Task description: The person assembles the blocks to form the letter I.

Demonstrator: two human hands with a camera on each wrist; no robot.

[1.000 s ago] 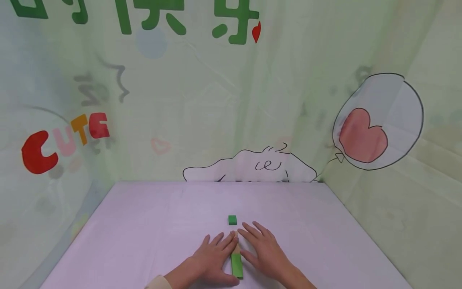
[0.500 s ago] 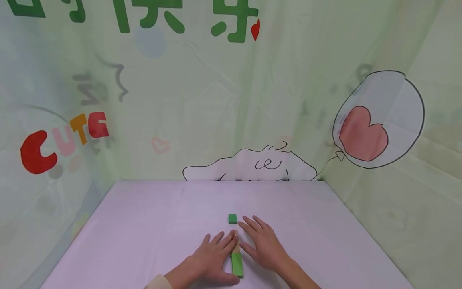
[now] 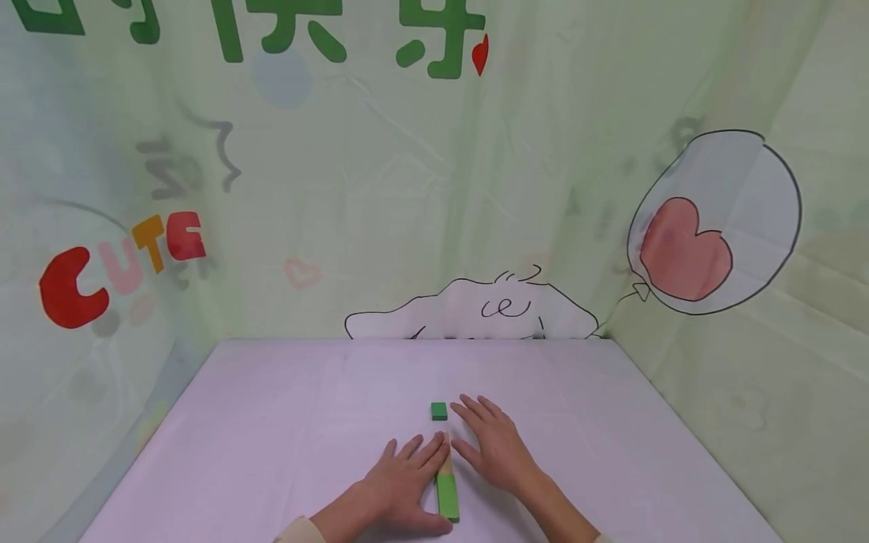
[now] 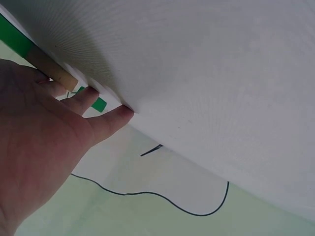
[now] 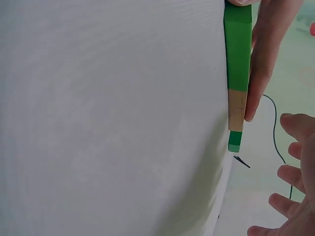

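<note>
2 bare hands and 2 wooden items lie at the lower centre of the head view. The first item is 1 narrow bar (image 3: 447, 499) with 2 parts, a light green one toward the bottom edge and a plain wood one above it; whether these are 1 piece or 2 set end to end, I cannot tell. The second is 1 small green block (image 3: 439, 411), just above the bar and apart from it.

The left hand (image 3: 405, 486) is left of the bar, spread wide and palm down, its fingers fairly straight. 1 or 2 fingertips touch the left edge of the wood part, and the thumb reaches the bar's bottom end.

The right hand (image 3: 500, 451) is to the right, also wide, its thumb just beside the wood part; all 5 digits show at the lower right of the right wrist view, extended and holding nothing.

Beneath is 1 lilac table (image 3: 271, 430). 2 pale cuffs (image 3: 300, 530) show at the bottom edge.

Behind rises a pale printed cloth (image 3: 380, 204). It bears 4 coloured letters (image 3: 149, 240) at left, 3 green characters (image 3: 228, 34) cut by the top edge, and 1 balloon (image 3: 753, 204) with 1 pink heart (image 3: 686, 256) at right.
</note>
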